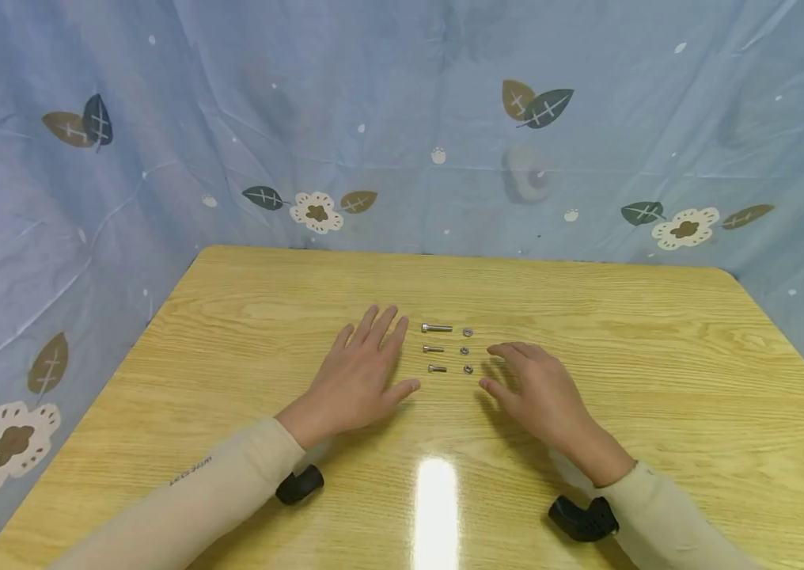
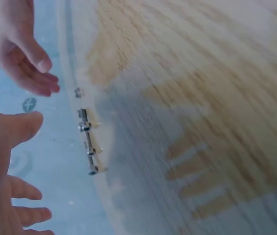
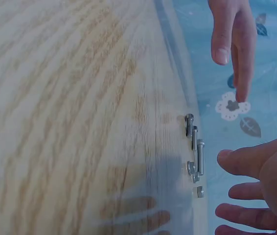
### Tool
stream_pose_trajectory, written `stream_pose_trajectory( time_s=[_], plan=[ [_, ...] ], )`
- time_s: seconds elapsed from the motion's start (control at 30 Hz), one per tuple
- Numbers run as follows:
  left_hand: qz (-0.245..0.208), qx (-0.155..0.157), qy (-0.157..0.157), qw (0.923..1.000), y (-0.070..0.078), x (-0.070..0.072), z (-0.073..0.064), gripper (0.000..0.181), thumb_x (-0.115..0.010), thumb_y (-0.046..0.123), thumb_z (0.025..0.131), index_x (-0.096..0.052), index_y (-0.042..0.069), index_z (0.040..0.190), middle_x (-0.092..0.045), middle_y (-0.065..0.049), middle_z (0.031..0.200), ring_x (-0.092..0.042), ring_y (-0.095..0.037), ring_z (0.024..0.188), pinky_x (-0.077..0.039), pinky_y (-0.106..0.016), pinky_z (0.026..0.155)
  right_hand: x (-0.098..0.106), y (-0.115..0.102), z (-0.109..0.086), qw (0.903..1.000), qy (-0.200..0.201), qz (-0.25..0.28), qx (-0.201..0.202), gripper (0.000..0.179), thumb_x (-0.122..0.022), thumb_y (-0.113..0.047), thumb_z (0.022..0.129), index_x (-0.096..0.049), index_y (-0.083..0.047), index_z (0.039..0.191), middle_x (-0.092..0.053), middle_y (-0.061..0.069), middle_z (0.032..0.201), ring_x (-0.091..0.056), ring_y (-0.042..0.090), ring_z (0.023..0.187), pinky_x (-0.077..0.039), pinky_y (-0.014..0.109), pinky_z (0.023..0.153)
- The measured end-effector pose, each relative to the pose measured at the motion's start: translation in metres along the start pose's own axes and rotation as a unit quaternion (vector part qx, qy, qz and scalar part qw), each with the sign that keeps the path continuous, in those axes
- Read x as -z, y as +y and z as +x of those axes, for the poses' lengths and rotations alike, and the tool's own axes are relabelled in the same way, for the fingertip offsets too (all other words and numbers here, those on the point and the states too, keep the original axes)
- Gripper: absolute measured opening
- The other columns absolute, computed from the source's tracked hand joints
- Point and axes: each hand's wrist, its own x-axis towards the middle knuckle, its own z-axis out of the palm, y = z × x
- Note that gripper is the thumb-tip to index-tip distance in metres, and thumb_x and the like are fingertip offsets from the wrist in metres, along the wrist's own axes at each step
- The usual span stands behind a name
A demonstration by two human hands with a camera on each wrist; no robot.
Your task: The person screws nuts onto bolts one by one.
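Observation:
Three metal bolts lie in a column on the wooden table: the longest bolt (image 1: 437,328) farthest back, a middle bolt (image 1: 434,349), and the shortest bolt (image 1: 438,369) nearest. To the right of each sits a nut: the back nut (image 1: 468,332), the middle nut (image 1: 464,351) and the front nut (image 1: 468,370). Left of the bolts, my left hand (image 1: 359,380) is spread with straight fingers. My right hand (image 1: 540,392) is on the nuts' right side, fingers relaxed and slightly bent. Neither hand touches the hardware; the wrist views show both apart from the bolts (image 3: 200,157).
The wooden table (image 1: 231,317) is bordered behind and at the sides by a blue curtain (image 1: 402,119) with leaf and flower prints. Black wrist devices (image 1: 300,484) sit beneath both sleeves. A bright light reflection (image 1: 435,507) shows on the tabletop near the front.

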Motion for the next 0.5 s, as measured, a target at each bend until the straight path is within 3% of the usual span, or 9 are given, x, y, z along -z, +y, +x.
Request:
stream_pose_trajectory(
  time_s=[0.17,0.37,0.5],
  plan=[
    [-0.028,0.01,0.005,0.9995,-0.003,0.0,0.004,0.075,-0.058,0.054,0.092,-0.035,0.014,0.151,-0.031,-0.01,0.157,-0.026,-0.033,0.147,-0.03,-0.056,0.113,-0.001,0.002,0.003,0.9995,-0.003,0.028,-0.016,0.043,-0.075,-0.026,0.085,-0.065,-0.005,0.122,-0.065,0.018,0.123,-0.058,0.04,0.117,-0.048,0.057,0.093],
    [-0.072,0.008,0.051,0.9961,-0.005,0.0,0.005,0.059,-0.067,0.046,0.089,-0.055,0.016,0.138,-0.054,-0.006,0.138,-0.048,-0.028,0.131,-0.042,-0.051,0.103,-0.001,0.008,0.004,0.9983,-0.004,0.053,-0.023,0.038,-0.075,-0.023,0.085,-0.068,-0.007,0.118,-0.066,0.015,0.121,-0.059,0.039,0.116,-0.048,0.056,0.092],
    [-0.116,0.016,0.061,0.9913,-0.007,-0.004,0.007,0.055,-0.071,0.042,0.087,-0.059,0.017,0.134,-0.06,-0.004,0.129,-0.054,-0.026,0.123,-0.046,-0.048,0.098,-0.003,0.01,0.005,0.9964,-0.002,0.081,-0.023,0.034,-0.075,-0.022,0.085,-0.069,-0.007,0.115,-0.069,0.012,0.113,-0.063,0.032,0.104,-0.052,0.049,0.083]
  ],
)
